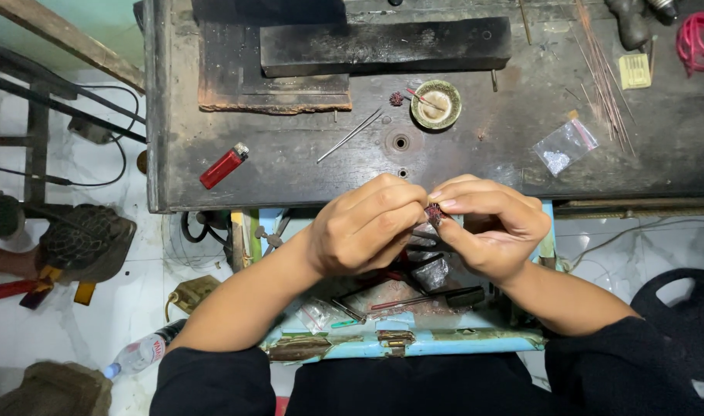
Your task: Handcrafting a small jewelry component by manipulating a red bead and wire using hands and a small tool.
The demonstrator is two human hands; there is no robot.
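Both hands meet over the front edge of a dark, worn workbench (306, 154). My left hand (363, 227) and my right hand (491, 223) pinch a small dark red beaded piece (434, 213) between their fingertips. A second small dark red piece (397, 98) lies on the bench beside a little round dish (436, 104) with a red-tipped tool in it. Below my hands a light blue drawer tray (444, 339) holds small plastic bags, thin tools and dark scraps.
On the bench: a red lighter (223, 166), thin metal needles (350, 135), a bundle of thin wires (602, 69), a small plastic bag (565, 145), a dark block (383, 42), a pink cord coil (698, 38). A plastic bottle (140, 353) lies on the tiled floor.
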